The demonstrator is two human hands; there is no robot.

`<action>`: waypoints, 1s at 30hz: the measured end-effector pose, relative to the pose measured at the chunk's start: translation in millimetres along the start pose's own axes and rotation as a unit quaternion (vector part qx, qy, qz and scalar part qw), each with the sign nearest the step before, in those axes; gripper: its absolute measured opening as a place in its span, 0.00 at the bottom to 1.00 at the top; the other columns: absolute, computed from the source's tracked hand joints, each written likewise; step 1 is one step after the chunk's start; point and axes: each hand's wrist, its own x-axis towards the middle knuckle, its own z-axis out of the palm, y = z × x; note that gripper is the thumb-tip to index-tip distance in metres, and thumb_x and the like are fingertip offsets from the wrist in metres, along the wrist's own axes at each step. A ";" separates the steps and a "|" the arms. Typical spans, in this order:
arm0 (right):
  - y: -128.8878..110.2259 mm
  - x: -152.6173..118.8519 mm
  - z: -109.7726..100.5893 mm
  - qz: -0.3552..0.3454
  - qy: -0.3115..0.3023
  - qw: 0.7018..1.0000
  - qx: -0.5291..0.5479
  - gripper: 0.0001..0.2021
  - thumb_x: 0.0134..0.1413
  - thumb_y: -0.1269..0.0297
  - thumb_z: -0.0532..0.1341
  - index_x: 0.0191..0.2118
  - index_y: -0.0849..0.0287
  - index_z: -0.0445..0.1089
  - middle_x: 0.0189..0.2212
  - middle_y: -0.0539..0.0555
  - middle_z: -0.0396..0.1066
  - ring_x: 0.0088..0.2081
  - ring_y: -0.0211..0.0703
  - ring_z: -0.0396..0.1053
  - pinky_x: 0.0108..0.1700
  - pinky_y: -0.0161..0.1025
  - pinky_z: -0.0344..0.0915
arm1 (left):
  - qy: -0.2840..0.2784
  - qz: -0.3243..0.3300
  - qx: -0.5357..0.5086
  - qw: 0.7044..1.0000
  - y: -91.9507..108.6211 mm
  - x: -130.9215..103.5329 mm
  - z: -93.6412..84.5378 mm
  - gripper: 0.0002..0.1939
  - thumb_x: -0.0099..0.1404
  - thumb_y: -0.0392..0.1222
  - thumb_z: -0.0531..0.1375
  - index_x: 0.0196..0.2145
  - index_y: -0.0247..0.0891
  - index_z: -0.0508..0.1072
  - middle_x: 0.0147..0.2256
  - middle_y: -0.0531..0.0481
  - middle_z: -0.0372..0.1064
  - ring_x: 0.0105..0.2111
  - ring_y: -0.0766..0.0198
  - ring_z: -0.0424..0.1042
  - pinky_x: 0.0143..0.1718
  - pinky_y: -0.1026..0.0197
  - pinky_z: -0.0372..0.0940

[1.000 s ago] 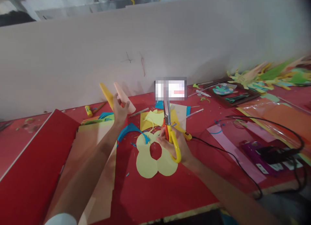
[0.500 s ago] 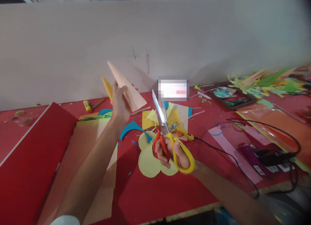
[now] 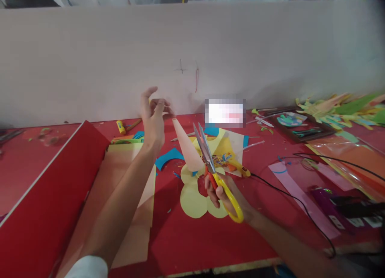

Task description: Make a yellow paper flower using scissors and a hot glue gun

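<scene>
My left hand (image 3: 154, 119) is raised, its thumb and fingers pinched at the narrow tip of a pale peach paper cone (image 3: 187, 150). The cone slants down to the right, its wide end over a pale yellow flower-shaped paper cutout (image 3: 194, 202) on the table. A bit of yellow shows behind the hand. My right hand (image 3: 221, 190) grips scissors (image 3: 207, 152) with one red and one yellow handle. Their blades point up and left, slightly parted, beside the cone and apart from it. The fingers partly hide the red handle.
Blue paper (image 3: 170, 157) and a yellow corded tool (image 3: 240, 168) lie near the cutout. A glue stick (image 3: 120, 127) is behind left, by peach sheets (image 3: 132, 246) and a red panel (image 3: 60, 182). A tray (image 3: 300, 135) and pink strips (image 3: 309, 202) are right; a white panel (image 3: 120, 61) stands behind.
My left hand has shifted right, and the cone has swung down with its wide end lower, above the cutout. The scissors have moved slightly right and down, and their blades now show parted.
</scene>
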 end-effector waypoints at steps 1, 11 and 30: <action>0.4 0.3 0.3 -0.005 0.005 1.000 0.005 0.34 0.53 0.24 0.60 0.35 0.56 0.64 0.18 0.40 0.54 0.16 0.30 0.51 0.20 0.31 0.51 | -0.011 -0.010 0.021 1.000 -0.3 0.5 -2.1 0.16 0.66 0.52 0.68 0.49 0.52 0.72 0.36 0.52 0.75 0.33 0.63 0.76 0.33 0.62 0.71; 2.7 3.5 -2.5 -0.039 0.025 0.998 0.037 0.33 0.55 0.25 0.59 0.37 0.56 0.64 0.19 0.42 0.58 0.17 0.32 0.55 0.20 0.32 0.53 | -0.052 -0.209 0.030 0.976 -56.1 -36.3 15.7 0.28 0.53 0.53 0.76 0.43 0.40 0.69 0.37 0.47 0.78 0.33 0.58 0.78 0.33 0.59 0.71; -13.7 1.5 11.1 0.104 -0.011 0.995 -0.001 0.33 0.46 0.27 0.66 0.31 0.57 0.63 0.22 0.47 0.67 0.17 0.30 0.58 0.19 0.31 0.55 | 0.122 -0.144 -0.131 0.973 3.9 -5.5 -2.2 0.24 0.50 0.49 0.78 0.38 0.45 0.71 0.26 0.56 0.71 0.27 0.63 0.74 0.32 0.60 0.72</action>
